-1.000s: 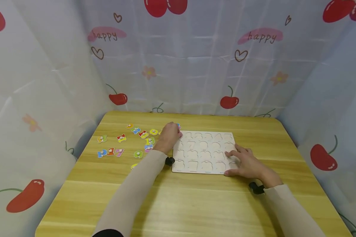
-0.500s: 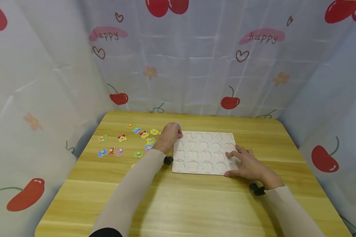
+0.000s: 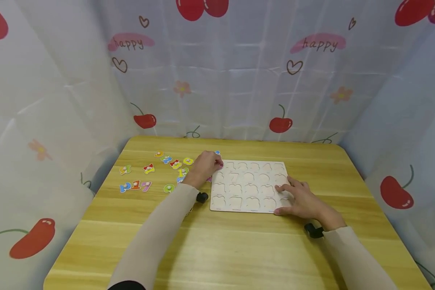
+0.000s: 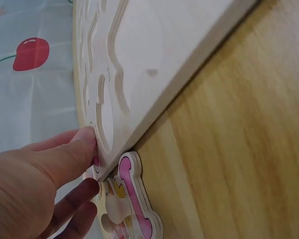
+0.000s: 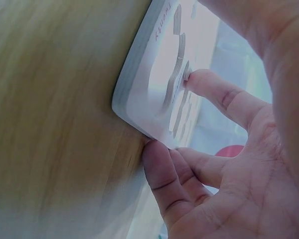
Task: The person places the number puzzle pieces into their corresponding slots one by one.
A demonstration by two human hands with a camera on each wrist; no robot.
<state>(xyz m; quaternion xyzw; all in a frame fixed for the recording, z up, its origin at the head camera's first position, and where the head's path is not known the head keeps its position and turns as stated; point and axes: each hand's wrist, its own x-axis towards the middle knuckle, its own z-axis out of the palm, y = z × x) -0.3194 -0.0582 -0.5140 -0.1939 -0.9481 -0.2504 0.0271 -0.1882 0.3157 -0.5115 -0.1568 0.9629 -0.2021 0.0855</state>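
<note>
Head view: pinching pink piece (image 3: pixel 221 165) in left hand (image 3: pixel 204 167) at far-left corner of board (image 3: pixel 243 183). Resting right hand (image 3: pixel 306 202) along right side, spread, unclenched.

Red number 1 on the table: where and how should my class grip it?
Probably best pinched by its pale knob, from above: the red 1 lies flat, knob up, with the blue piece and purple 7 close on either side.
</note>
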